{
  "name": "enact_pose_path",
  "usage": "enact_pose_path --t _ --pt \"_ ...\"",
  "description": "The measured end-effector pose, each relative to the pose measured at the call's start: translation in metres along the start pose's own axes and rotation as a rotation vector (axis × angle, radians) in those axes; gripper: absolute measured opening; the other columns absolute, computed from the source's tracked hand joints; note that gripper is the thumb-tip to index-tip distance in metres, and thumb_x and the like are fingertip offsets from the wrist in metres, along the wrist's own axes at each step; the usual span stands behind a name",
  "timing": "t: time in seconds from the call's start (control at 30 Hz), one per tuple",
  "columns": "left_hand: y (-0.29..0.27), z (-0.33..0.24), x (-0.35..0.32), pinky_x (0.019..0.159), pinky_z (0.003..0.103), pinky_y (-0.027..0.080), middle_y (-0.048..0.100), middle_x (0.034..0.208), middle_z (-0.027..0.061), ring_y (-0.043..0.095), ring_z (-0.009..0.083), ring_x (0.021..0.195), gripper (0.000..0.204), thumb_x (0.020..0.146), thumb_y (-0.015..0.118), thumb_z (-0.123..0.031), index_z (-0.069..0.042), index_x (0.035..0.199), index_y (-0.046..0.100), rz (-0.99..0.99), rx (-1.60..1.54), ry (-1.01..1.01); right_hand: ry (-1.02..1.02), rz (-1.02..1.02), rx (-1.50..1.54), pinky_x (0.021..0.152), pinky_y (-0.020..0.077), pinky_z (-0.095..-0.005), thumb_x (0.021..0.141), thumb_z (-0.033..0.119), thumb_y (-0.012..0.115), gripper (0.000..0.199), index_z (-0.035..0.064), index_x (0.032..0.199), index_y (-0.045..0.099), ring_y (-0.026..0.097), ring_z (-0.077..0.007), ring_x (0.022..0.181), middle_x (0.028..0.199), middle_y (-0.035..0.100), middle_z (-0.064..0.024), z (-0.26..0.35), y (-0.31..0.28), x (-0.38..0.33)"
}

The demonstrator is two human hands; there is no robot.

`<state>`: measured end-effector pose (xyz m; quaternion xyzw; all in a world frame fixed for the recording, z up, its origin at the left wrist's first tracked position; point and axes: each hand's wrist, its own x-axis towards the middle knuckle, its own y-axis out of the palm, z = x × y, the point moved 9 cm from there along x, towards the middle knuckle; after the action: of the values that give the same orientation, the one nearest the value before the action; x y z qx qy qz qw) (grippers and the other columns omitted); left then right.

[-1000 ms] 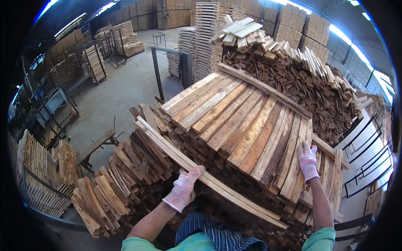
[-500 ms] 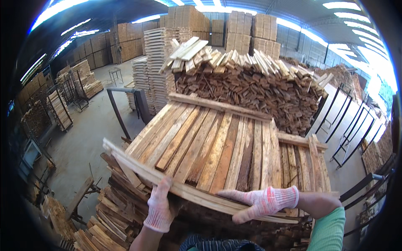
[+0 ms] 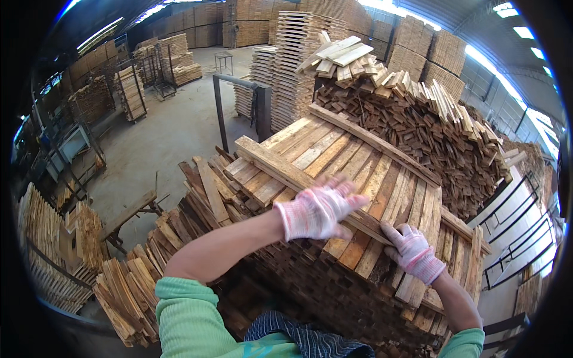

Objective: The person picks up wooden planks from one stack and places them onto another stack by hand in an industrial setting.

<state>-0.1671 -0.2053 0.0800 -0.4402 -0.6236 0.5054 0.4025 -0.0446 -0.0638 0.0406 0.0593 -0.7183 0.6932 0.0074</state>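
A long wooden slat (image 3: 304, 179) lies crosswise atop a layered plank stack (image 3: 382, 197). The gloved left hand (image 3: 319, 209) rests open on the slat; the gloved right hand (image 3: 412, 250) grips its near end. Beyond the stack, concrete floor (image 3: 161, 143) and warehouse timber piles (image 3: 418, 113).

A long plank (image 3: 310, 182) is lying crosswise on the layer of boards (image 3: 358, 179) topping the stack (image 3: 334, 286) right in front of me. My left hand (image 3: 316, 209) is resting on the plank near its middle, and my right hand (image 3: 415, 253) is sitting at its right end, fingers (image 3: 397, 232) touching it. Another crosswise plank (image 3: 370, 143) is lying along the far edge of the layer. Behind that, a heap of short boards (image 3: 406, 119) is piling up. To my left, loose boards (image 3: 155, 256) are lying beside the stack, with bare floor (image 3: 167, 137) beyond them. Metal racks (image 3: 519, 238) are standing on my right.
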Motion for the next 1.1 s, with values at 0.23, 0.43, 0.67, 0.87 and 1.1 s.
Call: enact_pose_path --t 0.23,0.43,0.67,0.87,1.1 --pt "0.028 0.056 0.033 0.097 0.044 0.050 0.063 0.116 0.0123 0.059 0.0336 0.113 0.054 0.081 0.078 -0.028 -0.013 0.129 0.059 -0.138 -0.024 0.195 -0.049 0.003 0.083 0.067 0.0519 -0.0444 0.092 0.030 0.068 0.059 0.0197 0.147 0.049 0.062 -0.0317 0.076 0.086 0.059 -0.0142 -0.009 0.000 0.010" --pt "0.022 0.047 0.042 0.098 0.048 0.048 0.061 0.119 0.0156 0.056 0.0395 0.114 0.068 0.071 0.084 -0.023 -0.013 0.133 0.057 -0.091 -0.029 0.141 0.521 -0.142 0.033 0.088 0.0519 -0.0488 0.094 0.040 0.066 0.068 0.0144 0.151 0.041 0.060 -0.0394 0.106 0.120 0.056 -0.0265 -0.141 -0.049 -0.109" --pt "0.041 0.053 0.059 0.111 0.043 0.043 0.056 0.130 0.0193 0.055 0.0345 0.124 0.081 0.069 0.083 -0.019 -0.004 0.142 0.051 -0.023 -0.396 0.056 1.411 -0.049 0.236 0.105 0.0463 -0.0431 0.086 0.032 0.068 0.085 0.0063 0.157 0.029 0.054 -0.0359 0.129 0.144 0.050 -0.0274 -0.232 0.031 -0.334" --pt "0.044 0.064 0.057 0.111 0.040 0.042 0.056 0.128 0.0196 0.054 0.0323 0.125 0.072 0.074 0.078 -0.015 0.001 0.139 0.051 0.022 -0.462 0.084 1.166 -0.520 0.861 0.103 0.0486 -0.0347 0.084 0.019 0.074 0.088 -0.0001 0.156 0.027 0.059 -0.0294 0.121 0.133 0.058 -0.0235 -0.279 0.034 -0.363" --pt "0.029 0.059 0.040 0.108 0.042 0.043 0.058 0.126 0.0196 0.055 0.0339 0.123 0.067 0.078 0.074 -0.019 -0.003 0.139 0.052 0.031 -0.400 0.034 0.878 -0.731 1.374 0.055 0.0595 -0.0295 0.095 0.026 0.068 0.075 0.0121 0.156 0.027 0.066 -0.0166 0.063 0.093 0.065 -0.0088 -0.229 -0.036 -0.226"
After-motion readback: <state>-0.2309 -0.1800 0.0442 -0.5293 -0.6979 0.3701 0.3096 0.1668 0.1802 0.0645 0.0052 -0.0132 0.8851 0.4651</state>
